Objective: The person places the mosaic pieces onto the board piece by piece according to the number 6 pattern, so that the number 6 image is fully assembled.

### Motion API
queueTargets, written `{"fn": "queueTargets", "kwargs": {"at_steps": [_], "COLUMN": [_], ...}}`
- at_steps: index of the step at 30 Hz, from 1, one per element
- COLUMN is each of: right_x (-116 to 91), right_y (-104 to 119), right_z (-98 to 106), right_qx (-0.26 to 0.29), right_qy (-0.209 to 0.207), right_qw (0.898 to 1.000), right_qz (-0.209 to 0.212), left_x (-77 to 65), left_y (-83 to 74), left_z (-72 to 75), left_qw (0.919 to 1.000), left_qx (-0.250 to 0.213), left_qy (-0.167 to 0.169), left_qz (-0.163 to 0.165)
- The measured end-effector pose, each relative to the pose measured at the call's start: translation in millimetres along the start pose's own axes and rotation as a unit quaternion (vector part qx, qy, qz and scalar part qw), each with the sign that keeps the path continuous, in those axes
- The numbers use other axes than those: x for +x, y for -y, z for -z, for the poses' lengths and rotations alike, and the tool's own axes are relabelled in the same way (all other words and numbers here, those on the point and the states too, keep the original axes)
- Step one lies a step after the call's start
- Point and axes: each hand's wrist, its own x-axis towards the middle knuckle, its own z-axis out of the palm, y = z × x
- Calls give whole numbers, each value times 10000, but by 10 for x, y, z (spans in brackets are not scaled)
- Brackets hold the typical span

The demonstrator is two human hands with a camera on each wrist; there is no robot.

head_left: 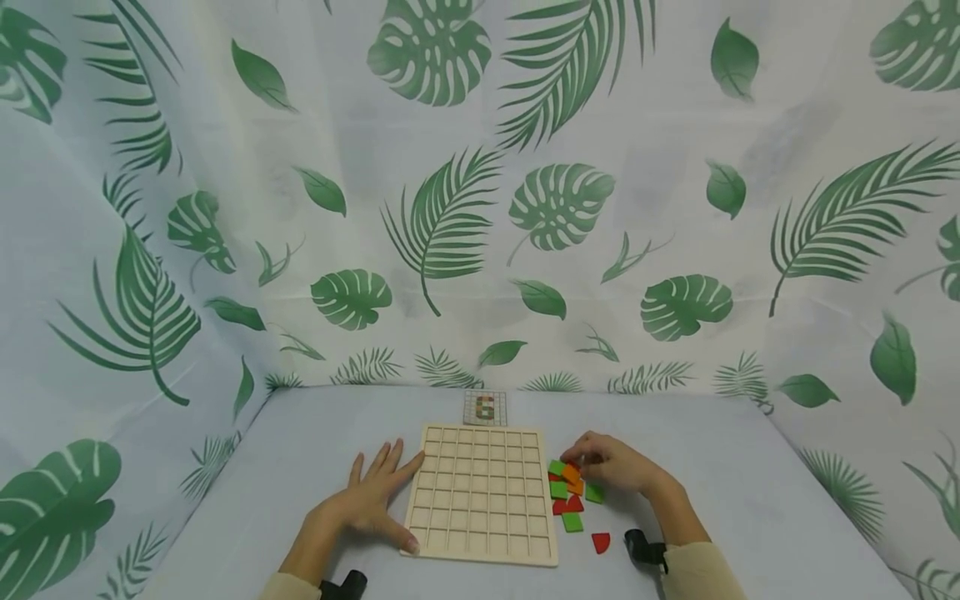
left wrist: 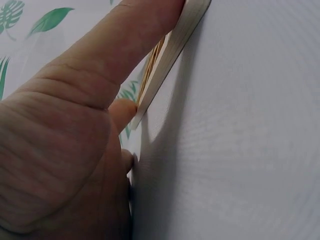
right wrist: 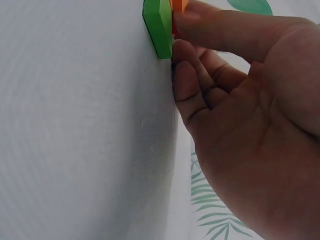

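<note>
A pale wooden grid board (head_left: 480, 492) of square cells lies in front of me. My left hand (head_left: 371, 500) is spread along its left side, thumb at the near left corner and index fingertip at the upper left edge. The thumb (left wrist: 125, 40) lies against the board's rim (left wrist: 170, 55) in the left wrist view. On the board's right, my right hand (head_left: 611, 462) has curled fingers over a small pile, thumb and fingertips at an orange tile (head_left: 572, 473). A green tile (right wrist: 159, 30) stands out beside those fingertips in the right wrist view.
Green tiles (head_left: 572, 522) and red quarter-round pieces lie around the pile, with one red piece (head_left: 601, 542) apart nearer me. A small pattern card (head_left: 485, 408) showing a coloured 6 lies behind the board. Leaf-printed cloth (head_left: 555, 208) hangs behind the white table.
</note>
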Motion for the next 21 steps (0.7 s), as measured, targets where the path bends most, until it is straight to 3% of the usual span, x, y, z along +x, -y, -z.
{"fn": "queueTargets", "kwargs": {"at_steps": [6,13,21], "right_x": [-16,-3,-21], "right_y": [1,32,29], "right_z": [-10,-38,-33], "right_qx": [-402,-800,-860], "right_qy": [-270,-495,-802], "right_qw": [9988,9953,9922], "right_qz": [47,-211,-414], "left_x": [1,-15,-4], "left_y": [9,26,6], "left_z": [-13,-7,-14], "left_qw": [10000,10000,10000], "left_qx": [60,65,14], "left_qy": [-11,-53,-9], "left_qz": [14,14,-64]}}
